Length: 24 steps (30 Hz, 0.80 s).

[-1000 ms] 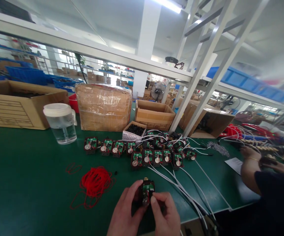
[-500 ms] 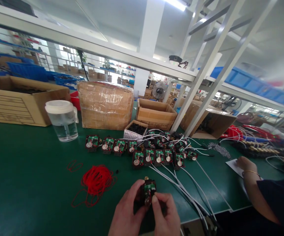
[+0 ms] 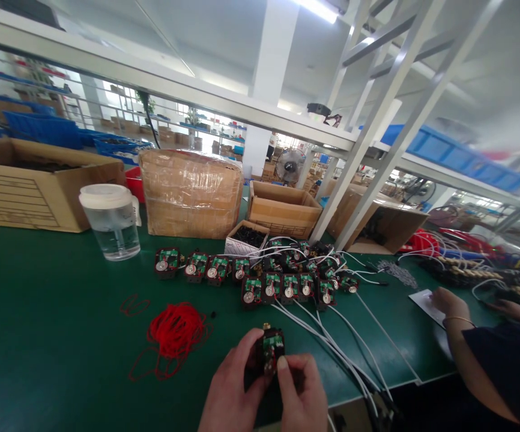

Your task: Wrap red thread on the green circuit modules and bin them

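Both my hands hold one small black module with a green circuit board (image 3: 269,351) just above the near edge of the green table (image 3: 53,348). My left hand (image 3: 230,390) wraps its left side, thumb up along the casing. My right hand (image 3: 302,393) pinches its lower right, thumb on the board. Rows of the same modules (image 3: 260,279) with white wires (image 3: 332,342) lie beyond. A tangle of red thread (image 3: 174,330) lies to the left.
A lidded clear jug (image 3: 111,222), a wrapped carton (image 3: 190,192), open cardboard boxes (image 3: 282,210) and a small box of black parts (image 3: 246,239) stand at the back. A co-worker's hand (image 3: 449,303) rests on white paper at the right, beside red and white cable bundles.
My hands and the module stay almost in place; my right thumb has slid slightly on the board. The co-worker's hand has drawn back from the cable pile to the white paper.
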Each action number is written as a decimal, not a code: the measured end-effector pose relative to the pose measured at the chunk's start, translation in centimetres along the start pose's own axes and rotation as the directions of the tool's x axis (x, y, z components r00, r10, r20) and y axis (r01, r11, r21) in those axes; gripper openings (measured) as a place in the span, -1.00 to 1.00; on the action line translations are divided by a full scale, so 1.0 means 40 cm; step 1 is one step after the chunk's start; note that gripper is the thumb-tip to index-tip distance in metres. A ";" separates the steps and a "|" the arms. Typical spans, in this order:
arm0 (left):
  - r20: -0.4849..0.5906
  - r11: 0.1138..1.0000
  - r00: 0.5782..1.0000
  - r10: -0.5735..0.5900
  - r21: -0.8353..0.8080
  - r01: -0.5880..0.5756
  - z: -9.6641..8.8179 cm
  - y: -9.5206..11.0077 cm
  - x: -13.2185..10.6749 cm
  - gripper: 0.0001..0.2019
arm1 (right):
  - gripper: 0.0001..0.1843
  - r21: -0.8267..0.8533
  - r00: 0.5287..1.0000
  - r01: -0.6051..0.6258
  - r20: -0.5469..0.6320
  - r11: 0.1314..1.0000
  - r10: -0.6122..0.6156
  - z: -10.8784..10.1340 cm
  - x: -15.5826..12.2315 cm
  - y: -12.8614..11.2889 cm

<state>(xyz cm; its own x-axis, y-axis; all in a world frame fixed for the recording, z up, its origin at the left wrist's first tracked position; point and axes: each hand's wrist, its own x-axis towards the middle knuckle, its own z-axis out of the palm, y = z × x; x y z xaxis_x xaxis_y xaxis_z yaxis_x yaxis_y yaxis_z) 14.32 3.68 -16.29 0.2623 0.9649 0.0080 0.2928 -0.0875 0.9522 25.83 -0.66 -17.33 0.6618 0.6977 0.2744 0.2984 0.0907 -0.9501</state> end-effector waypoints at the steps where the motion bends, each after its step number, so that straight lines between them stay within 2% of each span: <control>1: -0.003 1.000 1.000 0.004 -0.001 -0.004 0.000 0.000 0.000 -0.43 | -0.64 0.009 1.000 -0.011 0.024 1.000 0.011 -0.002 0.004 -0.003; 5: 0.005 0.999 1.000 0.019 -0.032 -0.019 0.001 -0.003 0.000 -0.42 | -0.72 0.045 0.991 -0.039 0.127 0.998 0.033 -0.014 0.023 -0.014; 10: -0.020 0.999 1.000 0.014 -0.048 -0.015 0.005 -0.004 0.000 -0.43 | -0.82 -0.070 0.963 0.055 0.266 0.996 -0.034 -0.050 0.058 -0.026; 13: -0.032 0.998 0.999 0.014 -0.059 -0.016 0.008 -0.007 -0.001 -0.42 | -0.89 -0.111 0.906 0.115 0.419 0.987 -0.058 -0.076 0.099 -0.049; 16: -0.028 0.999 0.999 0.017 -0.051 -0.018 0.011 -0.014 0.000 -0.40 | -0.89 -0.148 0.821 0.193 0.565 0.970 -0.077 -0.094 0.144 -0.082; 19: -0.032 0.999 0.999 0.018 -0.045 -0.020 0.012 -0.019 0.002 -0.39 | -0.86 -0.195 0.755 0.266 0.651 0.944 -0.078 -0.103 0.172 -0.103; 21: -0.014 0.999 1.000 0.021 -0.049 -0.022 0.010 -0.019 0.001 -0.39 | -0.86 -0.206 0.756 0.267 0.651 0.941 -0.072 -0.104 0.172 -0.096; 24: 0.003 0.999 1.000 0.027 -0.046 -0.027 0.005 -0.014 -0.001 -0.40 | -0.91 -0.170 0.813 0.240 0.574 0.956 -0.102 -0.092 0.140 -0.057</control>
<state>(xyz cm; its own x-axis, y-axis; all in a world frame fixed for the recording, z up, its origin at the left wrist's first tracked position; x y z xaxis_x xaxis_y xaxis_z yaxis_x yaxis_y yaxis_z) 14.34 3.66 -16.87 0.2731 0.9614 0.0326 0.2431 -0.1018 0.9646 31.40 0.41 -13.07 0.1128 0.9654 0.2349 0.5604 0.1334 -0.8174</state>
